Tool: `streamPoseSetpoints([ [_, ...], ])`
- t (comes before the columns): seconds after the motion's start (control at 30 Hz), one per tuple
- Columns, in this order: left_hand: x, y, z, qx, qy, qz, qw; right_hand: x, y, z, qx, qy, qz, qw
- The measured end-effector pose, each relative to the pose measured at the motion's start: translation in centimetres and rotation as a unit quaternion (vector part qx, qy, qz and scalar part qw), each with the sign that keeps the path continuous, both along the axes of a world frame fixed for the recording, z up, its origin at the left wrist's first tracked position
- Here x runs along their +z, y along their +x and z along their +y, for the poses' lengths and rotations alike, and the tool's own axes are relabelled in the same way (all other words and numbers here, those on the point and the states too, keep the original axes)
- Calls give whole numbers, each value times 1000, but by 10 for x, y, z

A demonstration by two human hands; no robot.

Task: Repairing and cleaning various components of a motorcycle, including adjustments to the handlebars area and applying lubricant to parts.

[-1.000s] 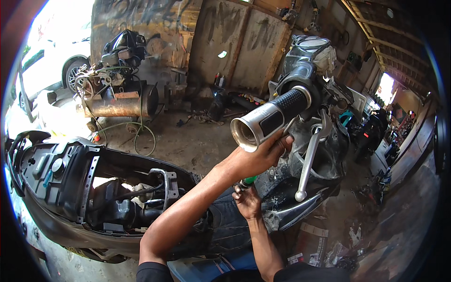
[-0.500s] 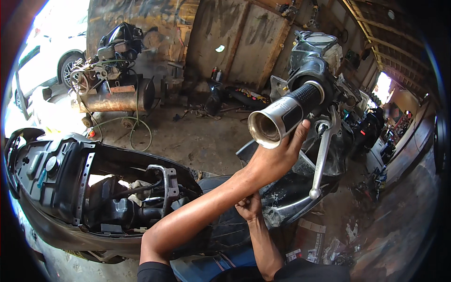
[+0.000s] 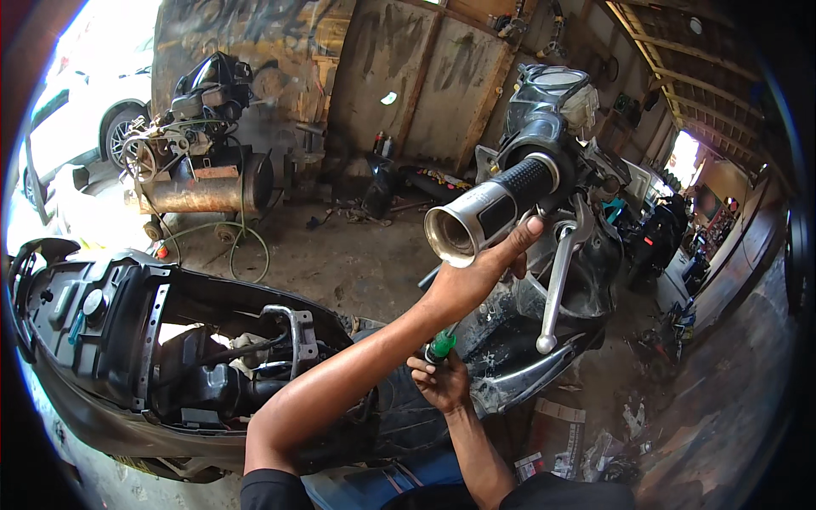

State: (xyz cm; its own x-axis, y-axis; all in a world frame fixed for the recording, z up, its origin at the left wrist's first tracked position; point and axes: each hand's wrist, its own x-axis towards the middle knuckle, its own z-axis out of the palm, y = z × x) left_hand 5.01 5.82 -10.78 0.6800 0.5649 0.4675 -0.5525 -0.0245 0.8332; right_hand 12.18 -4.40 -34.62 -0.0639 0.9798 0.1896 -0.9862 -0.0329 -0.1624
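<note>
My left hand [image 3: 484,270] reaches up beneath the silver-ended handlebar grip [image 3: 495,204] of a partly stripped black scooter. Its thumb lies along the grip's lower right side, and the curled fingers are mostly hidden; what they hold cannot be made out. A silver lever [image 3: 557,293] hangs just right of this hand. Lower down, under my left forearm, my right hand [image 3: 446,384] is closed around a screwdriver [image 3: 441,345] with a green handle. The screwdriver's shaft points upward, its upper end hidden behind my left arm.
The scooter's open seat bay [image 3: 217,357] with bare frame lies on the left. Beyond it, a rusty air compressor [image 3: 204,183] with a looped green hose stands on the floor. A flattened carton [image 3: 552,429] and litter lie at lower right. Wooden boards form the back wall.
The green screwdriver has come into sight in my right hand, which has turned, opening its palm side upward. The handlebar and my left hand sit slightly further left in the picture.
</note>
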Motion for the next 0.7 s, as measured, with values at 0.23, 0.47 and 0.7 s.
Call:
streamPoseSetpoints([
  [0.23, -2, 0, 3, -82, -37, -23, 996, 7, -7, 1, -7, 6, 42, 999],
  [0.47, 9, -6, 7, -158, -42, -66, 984, 7, -4, 2, -58, -4, 69, 996],
  [0.7, 8, -3, 6, -172, -63, -74, 980, 7, 4, 1, -64, -6, 57, 996],
])
